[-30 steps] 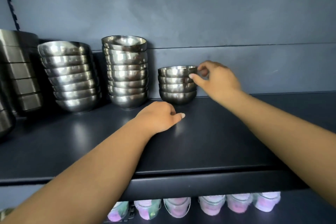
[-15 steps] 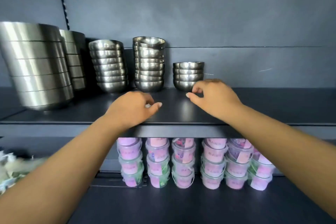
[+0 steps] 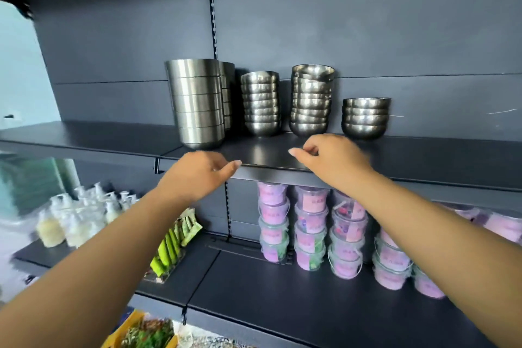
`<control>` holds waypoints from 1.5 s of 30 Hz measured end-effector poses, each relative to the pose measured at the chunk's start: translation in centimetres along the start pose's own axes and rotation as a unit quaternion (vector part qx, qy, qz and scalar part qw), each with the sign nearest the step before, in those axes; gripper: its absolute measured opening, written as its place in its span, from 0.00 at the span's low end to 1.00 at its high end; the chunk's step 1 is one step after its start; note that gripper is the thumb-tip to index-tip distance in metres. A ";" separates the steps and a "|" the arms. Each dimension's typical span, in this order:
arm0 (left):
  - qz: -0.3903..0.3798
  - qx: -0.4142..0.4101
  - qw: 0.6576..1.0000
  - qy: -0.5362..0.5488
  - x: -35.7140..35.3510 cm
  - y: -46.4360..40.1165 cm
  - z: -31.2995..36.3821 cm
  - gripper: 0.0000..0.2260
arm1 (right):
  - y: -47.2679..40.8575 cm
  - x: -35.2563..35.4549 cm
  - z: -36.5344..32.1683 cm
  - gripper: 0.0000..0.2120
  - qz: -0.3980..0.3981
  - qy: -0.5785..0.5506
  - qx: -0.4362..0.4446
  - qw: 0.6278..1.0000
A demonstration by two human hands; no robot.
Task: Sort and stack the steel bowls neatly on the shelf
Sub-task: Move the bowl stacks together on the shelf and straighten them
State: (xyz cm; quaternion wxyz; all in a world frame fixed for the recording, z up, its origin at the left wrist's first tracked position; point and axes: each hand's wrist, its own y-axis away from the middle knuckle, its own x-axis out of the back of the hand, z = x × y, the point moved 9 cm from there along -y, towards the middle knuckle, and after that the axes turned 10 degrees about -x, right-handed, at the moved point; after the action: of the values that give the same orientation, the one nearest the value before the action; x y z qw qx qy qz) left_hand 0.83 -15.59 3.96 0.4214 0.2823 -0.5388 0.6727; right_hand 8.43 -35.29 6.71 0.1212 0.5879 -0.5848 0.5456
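Hands: left hand [image 3: 197, 175] and right hand [image 3: 333, 158] both reach up to the front edge of the upper shelf at frame centre, fingers loosely curled, holding nothing.
Back wall: dark grey panels fill the upper half of the frame, with a slotted upright [image 3: 213, 14] running down from the top centre.
Upper shelf: a dark shelf [image 3: 423, 155] crosses the middle of the frame, tilting down to the right; all the steel ware stands on it against the wall.
Lower shelf: a second dark shelf [image 3: 282, 299] spans the lower right, carrying stacked clear tubs with purple contents [image 3: 310, 232] in several columns.
Left side: blurred pump bottles [image 3: 76, 217] at left, green packets [image 3: 172, 243] beside them.
Tall steel stack: straight-sided steel bowls [image 3: 197, 102] nested rim-up, upper centre-left, stack axis vertical; a second like stack sits just behind it.
Round bowl stacks: two taller stacks [image 3: 261, 102] and [image 3: 310, 99] stand just right of it, rims up, axes upright; the top bowl of the right one sits slightly askew.
Short bowl stack: four bowls [image 3: 364, 117] rim-up, furthest right, apart from the others.
Left arm: bare forearm rises from the lower left corner, thumb pointing right.
Right arm: bare forearm rises from the right edge, hand just below the short stack, not touching it.
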 end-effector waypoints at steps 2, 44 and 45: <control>0.003 0.020 1.000 -0.010 1.1 0.2 -2.3 0.16 | -0.5 -0.8 -2.2 0.15 -0.003 -0.015 0.005 1.000; 0.214 -0.001 0.829 0.517 0.3 -13.5 -25.5 0.41 | -17.9 -24.1 -19.1 0.41 -0.056 -0.620 -0.129 0.772; 0.216 -0.006 0.829 0.516 0.9 -13.3 -26.4 0.41 | -17.9 -24.4 -20.1 0.41 -0.054 -0.623 -0.126 0.770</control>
State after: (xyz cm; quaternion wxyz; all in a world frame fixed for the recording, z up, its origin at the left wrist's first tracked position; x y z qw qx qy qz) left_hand 13.93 10.89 4.31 0.4831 -0.2319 -0.2943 0.7914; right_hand 19.89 -0.94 4.02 -0.1676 0.8091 -0.5627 -0.0259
